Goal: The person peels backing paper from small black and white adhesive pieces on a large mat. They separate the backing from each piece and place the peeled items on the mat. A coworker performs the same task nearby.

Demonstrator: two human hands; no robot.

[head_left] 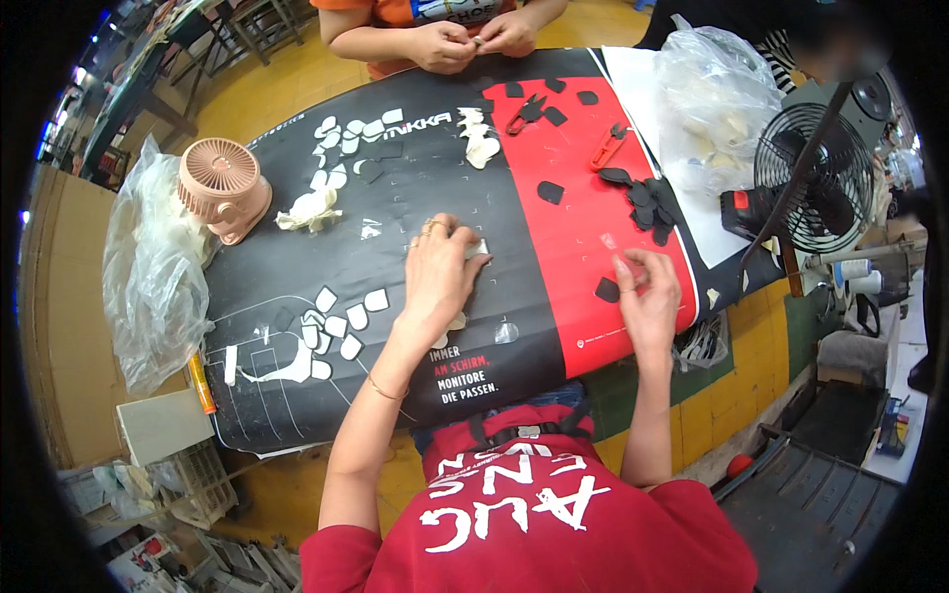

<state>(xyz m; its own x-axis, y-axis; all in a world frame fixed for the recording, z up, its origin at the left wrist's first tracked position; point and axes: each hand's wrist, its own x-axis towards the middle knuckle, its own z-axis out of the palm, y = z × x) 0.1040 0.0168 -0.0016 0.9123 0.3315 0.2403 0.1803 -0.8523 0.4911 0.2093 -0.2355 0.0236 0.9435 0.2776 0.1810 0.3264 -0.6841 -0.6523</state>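
My left hand (440, 267) is over the middle of the black mat, fingers bent and thumb stretched toward a small white piece (478, 249) that they hold against the surface. Over the mat's red part is my right hand (649, 296), its thumb and index fingertip close together; whatever is between them is too small to make out. A small translucent scrap (608, 240) shows just beyond those fingertips. Beside the hand lies a rounded black patch (607, 290). Several white patches with dark edges (336, 326) are scattered at the left, and other white pieces (453, 326) are partly hidden under my left wrist.
A person's hands (474, 42) work on something small across the table. Black thread snips (526, 115) and red-handled snips (608, 148) lie beyond a pile of black patches (649, 206). A pink fan (223, 188) and plastic bag (153, 267) stand left; a black fan (816, 178) stands right.
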